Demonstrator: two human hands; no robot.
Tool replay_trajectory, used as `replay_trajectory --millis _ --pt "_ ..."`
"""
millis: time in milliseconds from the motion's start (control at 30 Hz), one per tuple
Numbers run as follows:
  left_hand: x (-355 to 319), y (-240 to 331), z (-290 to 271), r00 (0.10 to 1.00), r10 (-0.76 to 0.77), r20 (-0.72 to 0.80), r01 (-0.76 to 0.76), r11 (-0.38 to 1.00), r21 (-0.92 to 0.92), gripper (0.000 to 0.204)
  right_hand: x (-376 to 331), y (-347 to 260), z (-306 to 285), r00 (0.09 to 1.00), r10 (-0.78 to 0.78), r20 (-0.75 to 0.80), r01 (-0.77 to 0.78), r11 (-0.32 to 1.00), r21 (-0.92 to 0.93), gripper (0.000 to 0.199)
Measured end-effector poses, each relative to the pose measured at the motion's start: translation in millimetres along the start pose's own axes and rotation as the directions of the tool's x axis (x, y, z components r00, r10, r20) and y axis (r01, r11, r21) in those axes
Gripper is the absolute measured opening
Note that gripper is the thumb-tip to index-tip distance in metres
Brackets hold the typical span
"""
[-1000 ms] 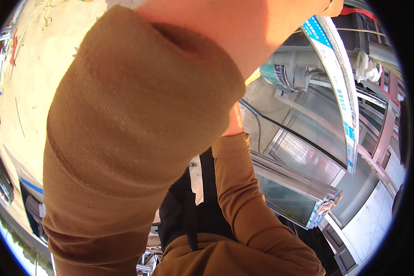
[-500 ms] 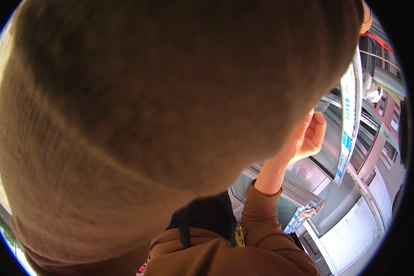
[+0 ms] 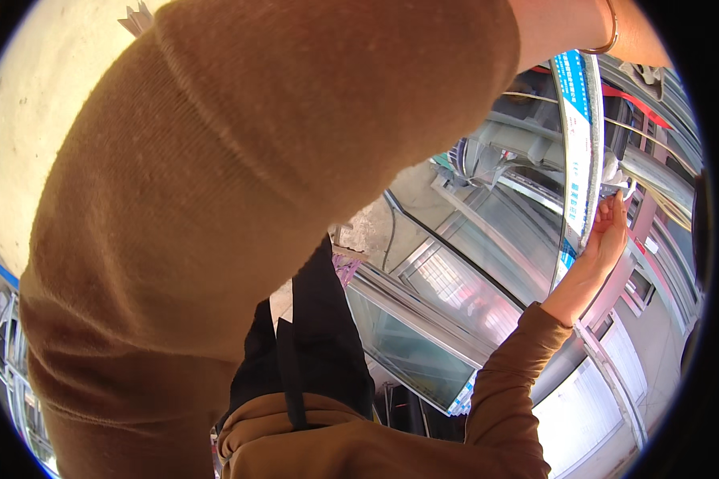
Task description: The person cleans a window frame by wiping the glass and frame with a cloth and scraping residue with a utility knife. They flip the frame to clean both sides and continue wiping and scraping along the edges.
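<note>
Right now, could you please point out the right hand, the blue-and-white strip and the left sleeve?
Right hand [image 3: 608,227]: head view, middle of the hand.
Blue-and-white strip [image 3: 579,136]: head view, its printed face.
Left sleeve [image 3: 240,176]: head view, its brown fabric.

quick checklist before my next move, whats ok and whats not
1. Left hand in view: not ok, the picture ends just past the bracelet.
2. Right hand in view: ok, beside the blue-and-white strip.
3. Right hand's grip: cannot tell, too small to read.
4. Clear sightline: not ok, the left sleeve covers much of the picture.
5. Glazed panels secure: cannot tell.
</note>
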State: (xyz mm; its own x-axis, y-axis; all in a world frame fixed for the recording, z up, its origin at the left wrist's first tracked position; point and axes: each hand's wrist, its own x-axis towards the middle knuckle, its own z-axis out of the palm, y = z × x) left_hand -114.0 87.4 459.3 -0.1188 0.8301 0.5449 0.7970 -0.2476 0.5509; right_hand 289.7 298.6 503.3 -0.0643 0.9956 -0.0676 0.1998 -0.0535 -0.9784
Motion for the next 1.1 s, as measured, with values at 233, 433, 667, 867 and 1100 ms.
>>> replay_trajectory --millis 233,433,667,867,1100 --pt "-97.3 -17.0 6.4 0.415 -0.589 -0.693 0.244 0.806 -0.539 0.023 -20.8 -5.3 39.6 0.969 0.212 0.127 -0.197 0.973 -0.121 0.015" --pt "-77.7 44.0 120.9 0.465 -0.613 -0.639 0.165 0.769 -0.617 0.045 -36.1 -7.2 33.9 0.963 0.216 0.163 -0.194 0.971 -0.142 0.022" --pt "-122.6 1.5 241.1 0.029 -0.978 -0.207 0.471 0.196 -0.860 0.048 -29.3 -11.2 28.6 0.905 0.277 0.322 -0.265 0.961 -0.081 0.030" --pt "-119.7 42.6 232.8 0.109 -0.989 -0.100 0.385 0.135 -0.913 0.047 -43.9 -10.7 41.8 0.956 0.225 0.189 -0.214 0.974 -0.076 0.032" --pt "-85.7 60.1 212.0 0.375 -0.828 -0.418 0.361 0.545 -0.757 0.065 -36.7 -12.7 47.2 0.883 0.150 0.446 -0.122 0.988 -0.091 0.048"
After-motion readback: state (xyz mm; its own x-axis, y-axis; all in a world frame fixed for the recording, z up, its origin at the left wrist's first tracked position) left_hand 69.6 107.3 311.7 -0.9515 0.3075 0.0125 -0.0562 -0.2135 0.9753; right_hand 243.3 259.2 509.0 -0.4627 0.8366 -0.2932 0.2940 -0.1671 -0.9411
